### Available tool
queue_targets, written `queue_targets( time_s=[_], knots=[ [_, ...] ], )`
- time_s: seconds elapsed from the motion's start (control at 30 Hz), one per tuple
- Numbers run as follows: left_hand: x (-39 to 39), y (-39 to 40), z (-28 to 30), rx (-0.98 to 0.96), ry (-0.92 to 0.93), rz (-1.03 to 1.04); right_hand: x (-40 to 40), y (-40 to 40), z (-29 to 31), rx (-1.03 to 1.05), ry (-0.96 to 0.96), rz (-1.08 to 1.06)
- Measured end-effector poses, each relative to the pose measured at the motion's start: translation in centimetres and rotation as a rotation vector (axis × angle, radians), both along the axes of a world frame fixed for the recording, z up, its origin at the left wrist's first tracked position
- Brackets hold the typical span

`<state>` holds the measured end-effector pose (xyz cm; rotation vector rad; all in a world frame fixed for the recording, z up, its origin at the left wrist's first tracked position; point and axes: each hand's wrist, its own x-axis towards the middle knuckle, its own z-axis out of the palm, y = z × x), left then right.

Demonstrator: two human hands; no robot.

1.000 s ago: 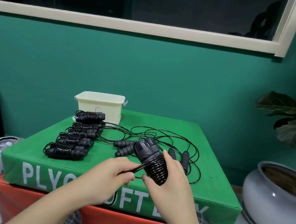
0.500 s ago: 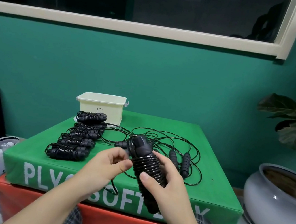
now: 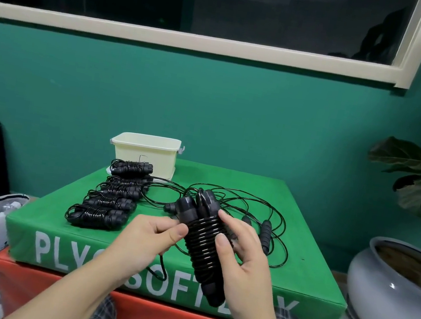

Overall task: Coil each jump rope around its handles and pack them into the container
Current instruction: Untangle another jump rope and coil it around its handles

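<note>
Right hand point(image 3: 241, 257) gripped the paired handles of the near-coiled jump rope point(image 3: 203, 237) above the green box point(image 3: 58, 218) to keep the wraps tight, left hand point(image 3: 148, 237) pinched the last loop; cream container point(image 3: 147, 154) waited behind.

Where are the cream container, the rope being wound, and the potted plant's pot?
cream container point(image 3: 144, 156), head view, on its front wall.
rope being wound point(image 3: 202, 242), head view, on the coils.
pot point(image 3: 384, 305), head view, on its grey side.
</note>
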<state>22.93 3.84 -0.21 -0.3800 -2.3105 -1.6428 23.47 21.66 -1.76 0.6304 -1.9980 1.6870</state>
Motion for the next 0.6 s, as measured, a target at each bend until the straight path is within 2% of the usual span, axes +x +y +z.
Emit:
queue_targets(
  time_s=[0.1,0.3,0.53,0.6],
  knots=[
    [0.1,0.1,0.0,-0.009,0.026,0.017,0.2,0.1,0.4,0.075,0.036,-0.066],
    [1.1,1.2,0.8,-0.075,0.132,-0.053,0.0,0.6,0.2,0.365,-0.113,-0.119],
    [1.6,1.4,1.3,-0.183,0.168,-0.161,0.0,0.2,-0.1,0.34,-0.17,-0.203],
    [1.5,1.1,1.2,-0.199,0.174,-0.145,0.2,0.2,0.0,0.273,-0.214,-0.188]
  ],
)
